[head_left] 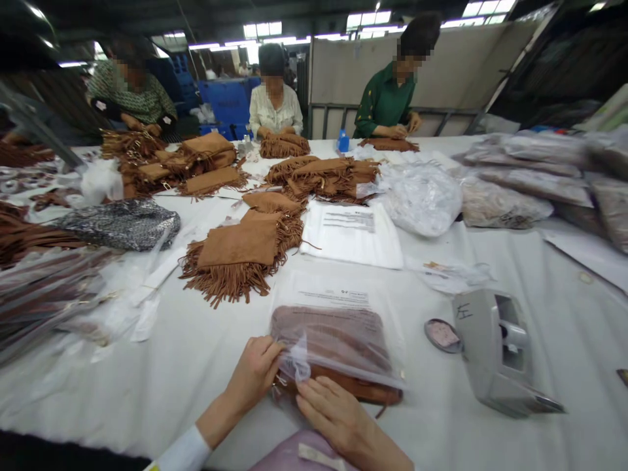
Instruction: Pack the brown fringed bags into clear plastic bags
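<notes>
A brown suede bag [331,327] lies mostly inside a clear plastic bag [289,288] with printed text on its far part. My left hand [252,369] pinches the near left edge of the plastic, beside a bunched fold. At that same fold, my right hand [331,409] has its fingers together on the plastic; what lies under the fingertips is hidden. The near side of the suede bag shows a lighter brown strip along the opening. Beyond it, fringed brown suede bags [240,245] lie in an overlapping row.
A grey tape dispenser [485,353] and a small round dish [443,335] stand at the right. Printed plastic bags [350,232] lie stacked behind. Packed bags [520,176] pile up at the far right. Three people sit or stand across the table, handling brown pieces.
</notes>
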`<move>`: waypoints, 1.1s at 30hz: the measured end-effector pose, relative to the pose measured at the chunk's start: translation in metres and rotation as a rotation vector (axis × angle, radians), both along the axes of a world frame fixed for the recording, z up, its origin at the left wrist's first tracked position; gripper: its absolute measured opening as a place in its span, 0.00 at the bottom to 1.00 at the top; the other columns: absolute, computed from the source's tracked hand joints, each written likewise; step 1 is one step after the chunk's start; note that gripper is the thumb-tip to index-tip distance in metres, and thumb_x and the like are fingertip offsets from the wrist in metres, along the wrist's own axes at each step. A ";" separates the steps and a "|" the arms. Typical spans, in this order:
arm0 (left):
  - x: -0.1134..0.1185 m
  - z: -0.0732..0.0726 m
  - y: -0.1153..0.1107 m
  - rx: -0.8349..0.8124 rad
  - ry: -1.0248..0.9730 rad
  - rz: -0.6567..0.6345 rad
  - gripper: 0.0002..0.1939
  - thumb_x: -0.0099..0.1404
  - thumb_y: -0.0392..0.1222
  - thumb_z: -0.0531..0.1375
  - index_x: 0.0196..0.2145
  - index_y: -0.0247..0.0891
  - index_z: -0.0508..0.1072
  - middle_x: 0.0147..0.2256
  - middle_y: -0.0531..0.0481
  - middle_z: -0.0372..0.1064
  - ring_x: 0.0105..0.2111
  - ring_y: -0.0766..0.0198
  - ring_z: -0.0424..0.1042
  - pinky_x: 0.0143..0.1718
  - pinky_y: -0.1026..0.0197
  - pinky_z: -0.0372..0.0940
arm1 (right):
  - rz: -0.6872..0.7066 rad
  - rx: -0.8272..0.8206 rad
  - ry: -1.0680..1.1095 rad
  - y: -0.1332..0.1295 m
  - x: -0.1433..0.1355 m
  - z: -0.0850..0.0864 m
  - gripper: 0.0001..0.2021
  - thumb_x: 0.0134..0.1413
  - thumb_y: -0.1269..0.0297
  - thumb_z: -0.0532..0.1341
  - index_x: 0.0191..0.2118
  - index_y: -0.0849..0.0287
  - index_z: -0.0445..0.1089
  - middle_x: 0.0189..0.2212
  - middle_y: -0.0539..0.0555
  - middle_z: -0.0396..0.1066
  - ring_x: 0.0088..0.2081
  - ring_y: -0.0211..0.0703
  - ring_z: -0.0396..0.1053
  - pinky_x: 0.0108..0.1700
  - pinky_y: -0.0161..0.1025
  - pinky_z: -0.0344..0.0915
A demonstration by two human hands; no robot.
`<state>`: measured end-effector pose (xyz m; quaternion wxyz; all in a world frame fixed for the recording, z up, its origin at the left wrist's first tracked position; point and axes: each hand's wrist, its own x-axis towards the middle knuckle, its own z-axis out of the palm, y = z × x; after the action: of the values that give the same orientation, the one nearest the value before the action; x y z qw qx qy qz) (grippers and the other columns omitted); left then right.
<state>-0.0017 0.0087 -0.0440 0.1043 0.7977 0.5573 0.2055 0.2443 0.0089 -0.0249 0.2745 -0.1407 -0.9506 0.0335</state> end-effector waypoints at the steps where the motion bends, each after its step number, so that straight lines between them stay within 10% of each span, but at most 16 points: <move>1: 0.002 0.000 0.002 0.012 0.031 -0.015 0.11 0.66 0.32 0.51 0.41 0.40 0.70 0.32 0.49 0.66 0.34 0.59 0.65 0.37 0.56 0.61 | -0.011 -0.026 -0.021 0.003 -0.009 -0.003 0.16 0.64 0.74 0.48 0.53 0.65 0.66 0.50 0.60 0.72 0.55 0.43 0.65 0.57 0.43 0.64; 13: 0.005 0.008 0.006 0.085 -0.344 0.106 0.11 0.70 0.38 0.50 0.42 0.41 0.72 0.30 0.50 0.65 0.31 0.65 0.68 0.33 0.64 0.65 | -0.408 -0.227 -0.125 0.019 -0.027 -0.026 0.28 0.61 0.59 0.55 0.65 0.56 0.51 0.56 0.61 0.66 0.53 0.53 0.67 0.53 0.50 0.66; 19: 0.005 0.009 0.003 0.034 -0.409 0.122 0.11 0.69 0.39 0.51 0.43 0.41 0.72 0.30 0.50 0.66 0.32 0.65 0.68 0.33 0.64 0.66 | -0.428 -0.376 -0.022 0.013 -0.030 -0.026 0.27 0.55 0.62 0.60 0.61 0.56 0.59 0.52 0.61 0.69 0.51 0.58 0.68 0.53 0.56 0.65; 25: 0.007 0.002 0.004 0.069 -0.435 0.139 0.10 0.69 0.38 0.52 0.44 0.41 0.72 0.31 0.50 0.66 0.32 0.66 0.68 0.34 0.65 0.65 | -0.460 -0.585 0.229 0.004 -0.035 -0.028 0.12 0.61 0.67 0.53 0.45 0.57 0.72 0.36 0.56 0.78 0.36 0.46 0.76 0.40 0.41 0.73; 33: 0.007 -0.002 0.006 0.183 -0.436 0.089 0.15 0.68 0.34 0.53 0.50 0.41 0.70 0.29 0.51 0.63 0.30 0.66 0.65 0.31 0.65 0.64 | -0.413 -0.425 0.202 0.015 -0.042 -0.031 0.19 0.63 0.67 0.51 0.57 0.60 0.64 0.46 0.59 0.75 0.46 0.47 0.74 0.49 0.44 0.71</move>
<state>0.0053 0.0149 -0.0459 0.1402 0.7153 0.5353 0.4269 0.2027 0.0236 -0.0562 0.3332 -0.3812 -0.8414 0.1890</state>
